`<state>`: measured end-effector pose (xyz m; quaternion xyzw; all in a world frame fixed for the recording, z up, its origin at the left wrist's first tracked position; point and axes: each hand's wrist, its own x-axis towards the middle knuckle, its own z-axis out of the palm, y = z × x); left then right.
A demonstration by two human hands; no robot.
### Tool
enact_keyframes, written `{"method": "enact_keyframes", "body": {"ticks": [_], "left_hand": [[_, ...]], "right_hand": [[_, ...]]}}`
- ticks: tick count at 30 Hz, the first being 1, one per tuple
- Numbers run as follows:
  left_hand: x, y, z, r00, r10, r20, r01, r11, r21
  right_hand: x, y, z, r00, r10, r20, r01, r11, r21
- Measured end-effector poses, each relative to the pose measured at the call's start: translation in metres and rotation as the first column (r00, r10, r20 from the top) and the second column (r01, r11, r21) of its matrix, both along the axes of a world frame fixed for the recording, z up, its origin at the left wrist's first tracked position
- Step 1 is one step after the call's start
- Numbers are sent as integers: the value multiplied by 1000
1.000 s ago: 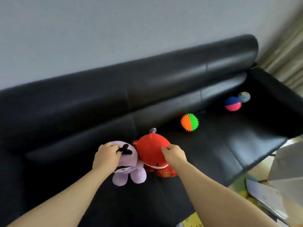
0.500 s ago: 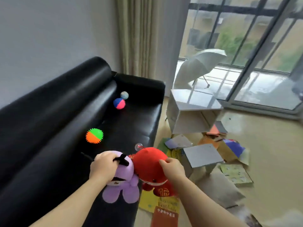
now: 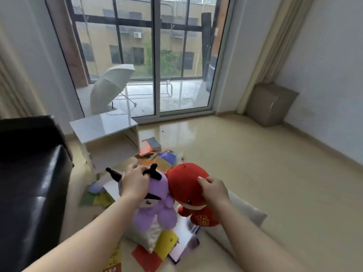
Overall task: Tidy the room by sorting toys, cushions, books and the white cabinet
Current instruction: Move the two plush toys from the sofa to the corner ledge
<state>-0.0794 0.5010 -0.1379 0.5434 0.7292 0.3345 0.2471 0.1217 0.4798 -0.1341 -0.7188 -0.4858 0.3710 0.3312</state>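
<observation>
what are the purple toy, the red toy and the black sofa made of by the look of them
Purple toy: soft plush fabric, matte and fuzzy, gripped by the left hand.
Red toy: plush too, matte, held by the right hand.
Black sofa: likely leather or faux leather, smooth and glossy, with bright glare.

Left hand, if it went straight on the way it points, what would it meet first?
Probably the scattered books beside the white cabinet. The left hand grips the purple plush in the air, so depth is unclear.
</observation>
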Motion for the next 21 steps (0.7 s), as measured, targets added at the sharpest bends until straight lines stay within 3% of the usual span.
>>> {"method": "enact_keyframes", "body": {"ticks": [4,10,21], "left_hand": [[122,12,2,985,-171,-26,171,985,9],[244,60,6,948,-290,-132,288,957,-35],[467,199,23,864,-480,-151,469,877,-103]], "right_hand": [[117,-3,0,991,-132,-40,132,991,22],[230,16,-7,958,-272,-89,272,962,-4],[428,136,-2,897,-426,-116,425,904,-34]]}}
